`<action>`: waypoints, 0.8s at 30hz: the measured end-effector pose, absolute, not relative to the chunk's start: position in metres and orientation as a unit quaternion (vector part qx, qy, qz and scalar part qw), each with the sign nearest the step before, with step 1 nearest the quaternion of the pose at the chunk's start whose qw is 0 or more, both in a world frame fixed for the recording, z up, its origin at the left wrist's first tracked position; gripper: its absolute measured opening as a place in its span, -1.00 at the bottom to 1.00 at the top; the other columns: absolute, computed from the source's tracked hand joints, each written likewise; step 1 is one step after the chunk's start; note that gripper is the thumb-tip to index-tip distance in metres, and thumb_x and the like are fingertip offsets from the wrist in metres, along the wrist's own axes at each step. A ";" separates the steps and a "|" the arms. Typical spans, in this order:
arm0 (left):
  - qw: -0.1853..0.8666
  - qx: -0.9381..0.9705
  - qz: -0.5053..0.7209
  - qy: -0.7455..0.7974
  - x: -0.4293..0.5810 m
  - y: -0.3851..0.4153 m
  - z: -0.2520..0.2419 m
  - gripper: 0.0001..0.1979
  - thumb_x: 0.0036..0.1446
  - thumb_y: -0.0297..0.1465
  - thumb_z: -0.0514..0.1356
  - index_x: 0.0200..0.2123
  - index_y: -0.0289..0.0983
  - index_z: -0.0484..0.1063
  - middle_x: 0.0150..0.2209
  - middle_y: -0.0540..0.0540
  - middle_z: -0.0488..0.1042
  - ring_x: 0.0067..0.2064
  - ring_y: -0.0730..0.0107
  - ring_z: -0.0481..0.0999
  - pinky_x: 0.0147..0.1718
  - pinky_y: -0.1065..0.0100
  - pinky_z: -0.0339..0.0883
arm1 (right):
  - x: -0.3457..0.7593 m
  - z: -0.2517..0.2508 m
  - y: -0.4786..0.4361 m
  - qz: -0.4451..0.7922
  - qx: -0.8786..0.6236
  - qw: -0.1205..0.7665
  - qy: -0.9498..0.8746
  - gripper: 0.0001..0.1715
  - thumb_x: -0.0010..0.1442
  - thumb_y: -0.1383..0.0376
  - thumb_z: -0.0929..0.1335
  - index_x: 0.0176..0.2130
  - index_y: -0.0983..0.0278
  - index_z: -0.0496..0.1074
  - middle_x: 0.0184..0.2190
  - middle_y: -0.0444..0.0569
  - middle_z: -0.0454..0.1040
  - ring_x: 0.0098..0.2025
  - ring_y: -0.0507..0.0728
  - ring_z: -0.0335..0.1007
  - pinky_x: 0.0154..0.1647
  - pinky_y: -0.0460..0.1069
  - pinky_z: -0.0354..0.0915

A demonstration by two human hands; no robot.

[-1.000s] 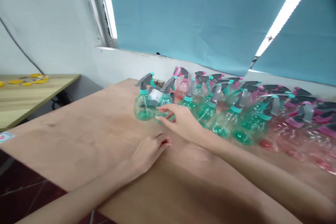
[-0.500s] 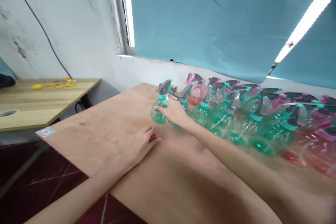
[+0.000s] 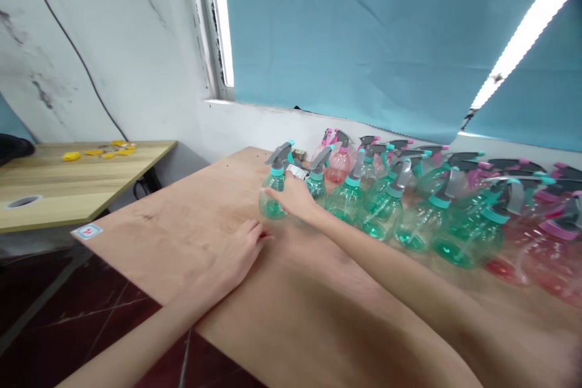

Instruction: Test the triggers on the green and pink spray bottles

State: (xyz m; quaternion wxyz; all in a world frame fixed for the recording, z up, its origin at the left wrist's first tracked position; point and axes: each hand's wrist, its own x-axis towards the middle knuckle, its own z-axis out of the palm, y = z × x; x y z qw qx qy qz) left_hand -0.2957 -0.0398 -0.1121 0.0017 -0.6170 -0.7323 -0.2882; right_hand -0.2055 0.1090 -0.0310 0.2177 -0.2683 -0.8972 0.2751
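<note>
My right hand (image 3: 296, 197) is closed round the body of a green spray bottle (image 3: 271, 211), with the thumb across its near side. This bottle stands upright at the left end of a row, its trigger head turquoise and grey. Just right of the hand is another green spray bottle (image 3: 317, 180), partly hidden by it. My left hand (image 3: 240, 251) rests on the wooden table (image 3: 182, 218), nearer to me. Its fingers are loosely curled together, and I see nothing in them.
Several green spray bottles (image 3: 382, 218) and pink spray bottles (image 3: 339, 165) crowd the right side and back. A small dark object with a white label (image 3: 297, 171) lies behind my right hand. On a side table (image 3: 136, 176) at left are several yellow pieces (image 3: 93, 152).
The view has shifted slightly. My right hand stays at the left-end green bottle, and my left hand has stayed resting on the table.
</note>
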 end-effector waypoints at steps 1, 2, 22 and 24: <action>0.003 -0.611 -0.292 -0.736 -0.296 -0.043 -0.111 -0.80 0.30 -0.39 -0.03 -0.30 -0.23 0.36 -0.21 -0.11 0.41 -0.17 0.21 0.42 -0.09 0.19 0.30 | -0.202 -0.030 0.106 0.265 -0.271 0.217 -0.899 -0.45 0.22 0.07 0.32 0.04 0.38 0.20 -0.15 0.26 0.52 -0.10 0.32 0.49 -0.15 0.12 0.34; 0.004 -0.605 -0.295 -0.739 -0.295 -0.046 -0.110 -0.80 0.30 -0.40 -0.05 -0.29 -0.23 0.35 -0.20 -0.11 0.40 -0.15 0.21 0.42 -0.07 0.19 0.29 | -0.198 -0.029 0.102 0.255 -0.274 0.216 -0.902 -0.42 0.20 0.05 0.33 0.04 0.38 0.21 -0.10 0.29 0.50 -0.05 0.35 0.46 -0.12 0.14 0.33; -0.111 -0.574 -0.347 -0.734 -0.153 -0.030 -0.080 -0.88 0.16 -0.29 0.08 -0.36 -0.18 0.36 -0.44 0.01 0.45 -0.31 0.20 0.49 -0.24 0.25 0.33 | 0.046 -0.040 0.081 0.136 -0.302 0.164 -0.929 -0.36 0.17 -0.14 0.27 0.00 0.29 0.29 -0.15 0.14 0.52 -0.24 0.34 0.49 -0.37 0.09 0.25; -0.149 -0.607 -0.353 -0.696 -0.128 -0.011 -0.076 -0.90 0.12 -0.33 0.12 -0.42 -0.19 0.37 -0.42 0.01 0.48 -0.32 0.23 0.50 -0.27 0.30 0.34 | 0.074 -0.042 0.088 0.133 -0.316 0.167 -0.924 -0.40 0.16 -0.14 0.28 -0.06 0.28 0.30 -0.19 0.11 0.52 -0.25 0.32 0.48 -0.38 0.08 0.24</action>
